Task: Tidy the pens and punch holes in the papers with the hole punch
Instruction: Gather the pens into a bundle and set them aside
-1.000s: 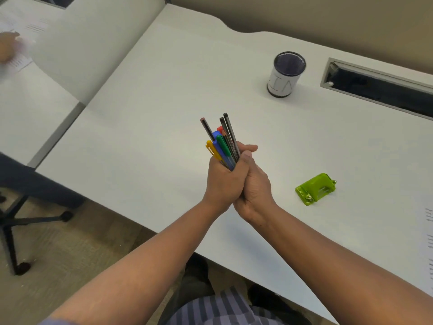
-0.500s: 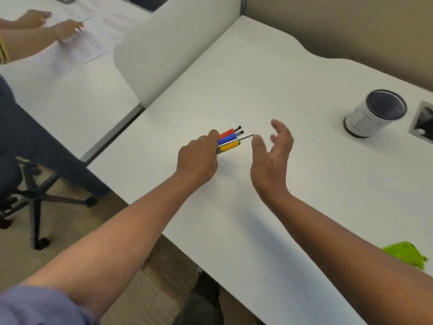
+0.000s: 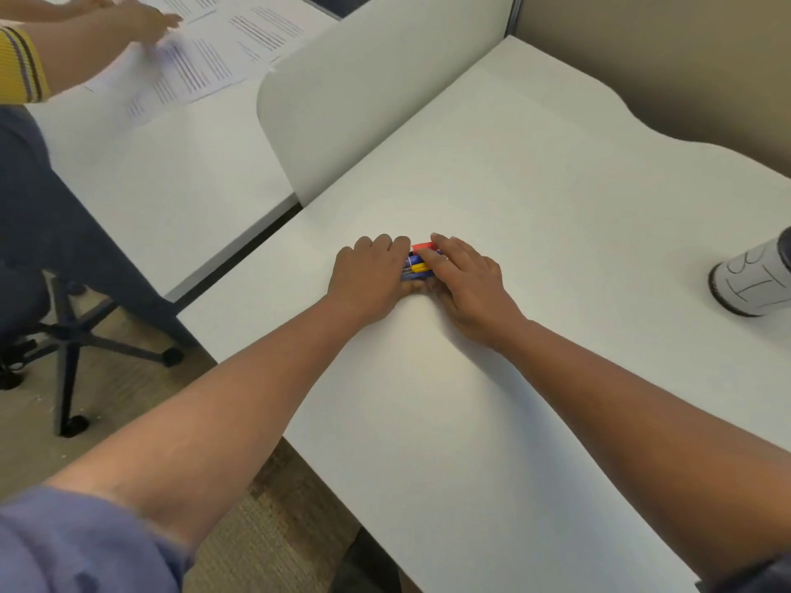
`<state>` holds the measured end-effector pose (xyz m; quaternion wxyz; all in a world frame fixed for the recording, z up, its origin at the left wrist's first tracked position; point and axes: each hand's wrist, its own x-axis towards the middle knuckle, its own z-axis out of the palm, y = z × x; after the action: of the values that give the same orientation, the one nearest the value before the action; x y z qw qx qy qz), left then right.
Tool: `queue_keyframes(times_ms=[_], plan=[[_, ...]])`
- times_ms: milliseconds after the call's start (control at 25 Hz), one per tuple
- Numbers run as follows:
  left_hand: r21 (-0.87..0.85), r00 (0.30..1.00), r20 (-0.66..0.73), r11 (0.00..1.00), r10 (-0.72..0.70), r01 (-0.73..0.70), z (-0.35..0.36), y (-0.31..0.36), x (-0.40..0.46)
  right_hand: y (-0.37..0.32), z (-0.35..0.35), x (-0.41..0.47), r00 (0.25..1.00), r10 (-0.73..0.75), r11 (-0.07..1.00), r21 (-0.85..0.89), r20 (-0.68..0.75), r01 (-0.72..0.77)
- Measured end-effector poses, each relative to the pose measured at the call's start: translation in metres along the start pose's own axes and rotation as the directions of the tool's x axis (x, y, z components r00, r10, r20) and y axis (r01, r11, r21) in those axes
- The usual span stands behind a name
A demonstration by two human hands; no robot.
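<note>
A bundle of coloured pens (image 3: 418,262) lies on the white desk (image 3: 535,199), with red, blue and yellow parts showing between my two hands. My left hand (image 3: 370,276) covers the bundle's left end with its fingers curled over it. My right hand (image 3: 464,273) presses on the right end, fingers laid over the pens. Most of the bundle is hidden under both hands. The white mesh-topped pen cup (image 3: 755,280) stands at the desk's right edge of view, well apart from the pens. The hole punch is out of view.
A white divider panel (image 3: 364,87) separates this desk from the neighbouring desk (image 3: 171,181), where another person's hands (image 3: 128,15) handle printed papers (image 3: 205,66). An office chair base (image 3: 72,336) stands on the floor at the left.
The pens went from upright in both hands to lying flat on the desk. My right hand let go, then came back down onto the bundle. The view swung left, so the hole punch left the frame.
</note>
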<state>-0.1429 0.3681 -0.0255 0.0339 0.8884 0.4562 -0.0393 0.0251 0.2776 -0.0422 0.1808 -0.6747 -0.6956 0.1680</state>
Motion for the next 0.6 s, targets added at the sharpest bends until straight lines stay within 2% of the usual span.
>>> queue_keyframes(times_ms=[200, 440, 600], plan=[[-0.028, 0.995, -0.083, 0.998, 0.052, -0.055, 0.015, -0.003, -0.020, -0.001, 0.009, -0.002, 0.997, -0.025, 1.000, -0.014, -0.070, 0.024], [-0.079, 0.994, -0.085, 0.994, 0.074, -0.081, 0.021, -0.009, -0.041, 0.001, 0.011, -0.018, 0.999, -0.041, 0.992, -0.119, 0.021, 0.043], [-0.075, 0.988, -0.121, 0.991, 0.100, -0.109, 0.024, -0.016, -0.048, 0.000, 0.012, -0.022, 0.999, -0.018, 0.983, -0.183, 0.029, 0.023]])
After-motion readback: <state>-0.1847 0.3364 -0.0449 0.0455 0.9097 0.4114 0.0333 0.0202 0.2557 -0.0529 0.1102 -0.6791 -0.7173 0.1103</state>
